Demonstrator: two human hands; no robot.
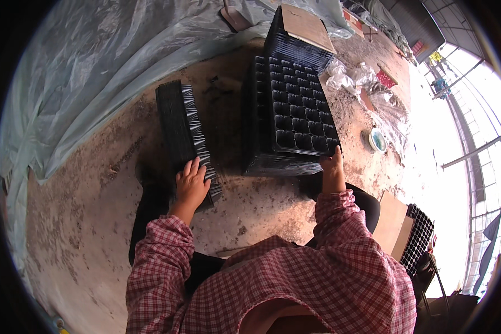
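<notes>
Progress, judged from the layout: the work appears to be partway. Most of the black cell trays are nested in groups; one group lies separately, beside the left hand, and the top tray (303,106) of the main tray stack (255,119) sits offset from those beneath. Squaring this tray and dealing with the separate group appear to be outstanding. The number of trays in each group cannot be told.

Position of the trays: the separate tray bundle (174,125) rests on its side on the floor (89,222) and extends forward from the left hand (191,186). The main stack stands between the two hands and ahead of them, its near right corner at the right hand (332,164). A further tray stack (281,44), capped by a brown board (306,26), stands beyond it.

State of the hands: the left hand is laid on the near end of the bundle, fingers slightly spread. The right thumb touches the top tray's corner; its fingers are partly hidden, so whether they pinch the rim cannot be told.
</notes>
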